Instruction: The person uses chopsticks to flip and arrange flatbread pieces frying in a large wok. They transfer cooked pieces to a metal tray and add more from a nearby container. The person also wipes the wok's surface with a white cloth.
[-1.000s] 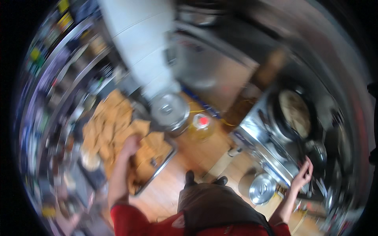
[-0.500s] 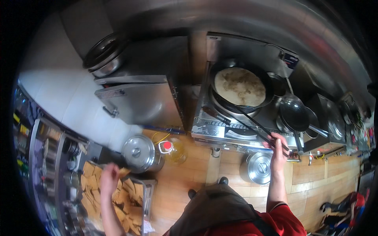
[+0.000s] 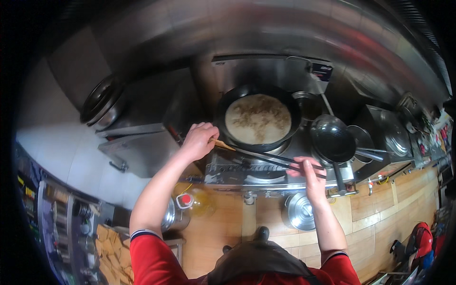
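A thin golden-brown piece (image 3: 223, 144) of food, its exact kind unclear, is pinched in the fingers of my left hand (image 3: 199, 141). That hand is just off the near left rim of a large black wok (image 3: 227, 98). Pale, frothy hot liquid (image 3: 259, 124) with brown patches fills the wok. My right hand (image 3: 311, 176) is closed around long dark chopsticks (image 3: 273, 159), which reach leftward along the wok's near side. Their tips lie by the golden piece; I cannot tell whether they grip it. Similar flat brown pieces (image 3: 114, 251) are heaped at the lower left.
Right of the wok, a black long-handled pan (image 3: 332, 137) rests on the steel stove. Lidded metal pots (image 3: 302, 212) and a red-capped jug of yellow oil (image 3: 202, 203) stand below the stove's front. A steel cabinet (image 3: 137, 149) is at left, shelving (image 3: 61, 228) at far left.
My left hand has come up from the heap of brown pieces to the wok's near side with a piece. My right hand and the chopsticks have shifted slightly left in view; the view itself has moved.
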`<state>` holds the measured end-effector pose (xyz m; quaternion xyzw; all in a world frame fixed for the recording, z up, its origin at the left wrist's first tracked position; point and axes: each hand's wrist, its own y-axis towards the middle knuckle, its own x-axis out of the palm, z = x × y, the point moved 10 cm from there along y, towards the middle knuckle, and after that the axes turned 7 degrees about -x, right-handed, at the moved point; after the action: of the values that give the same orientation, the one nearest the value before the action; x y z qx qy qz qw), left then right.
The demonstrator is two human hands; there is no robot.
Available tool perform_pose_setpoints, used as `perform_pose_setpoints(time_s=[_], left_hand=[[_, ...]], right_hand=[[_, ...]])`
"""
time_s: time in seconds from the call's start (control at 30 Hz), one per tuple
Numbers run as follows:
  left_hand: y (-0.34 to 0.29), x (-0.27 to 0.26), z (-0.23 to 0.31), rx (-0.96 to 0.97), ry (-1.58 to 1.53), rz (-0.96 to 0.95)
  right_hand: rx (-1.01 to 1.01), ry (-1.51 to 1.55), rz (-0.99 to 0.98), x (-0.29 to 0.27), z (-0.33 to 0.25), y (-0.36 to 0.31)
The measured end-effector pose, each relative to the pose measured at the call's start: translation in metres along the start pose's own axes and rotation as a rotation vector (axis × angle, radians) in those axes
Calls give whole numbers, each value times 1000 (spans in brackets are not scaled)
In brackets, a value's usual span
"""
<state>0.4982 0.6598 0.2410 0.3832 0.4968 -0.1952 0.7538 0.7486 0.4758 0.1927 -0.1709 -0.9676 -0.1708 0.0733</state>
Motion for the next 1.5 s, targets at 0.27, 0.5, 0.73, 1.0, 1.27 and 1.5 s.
perform_pose_setpoints(time_s=[0.27,0.5,0.73,1.0,1.27,1.5], left_hand=[[94,63,23,-113,-145,158],[6,80,38,-224,-263,218],[-199,88,-11,-646,-215,169],[-434,111,-17,-1293,-312,291],[-509,163,16,-1440,-306,307],[-546,177,34,-1508,-395,262]], right_hand=[[-222,-104,171,-74,-11,89],[-160,-151,295,-127,80,180],[-179,-262,299,-126,148,216],[-424,-549,200,-67,129,270],[-576,-905,-216,58,149,262],[-604,-751,-279,67,63,219]])
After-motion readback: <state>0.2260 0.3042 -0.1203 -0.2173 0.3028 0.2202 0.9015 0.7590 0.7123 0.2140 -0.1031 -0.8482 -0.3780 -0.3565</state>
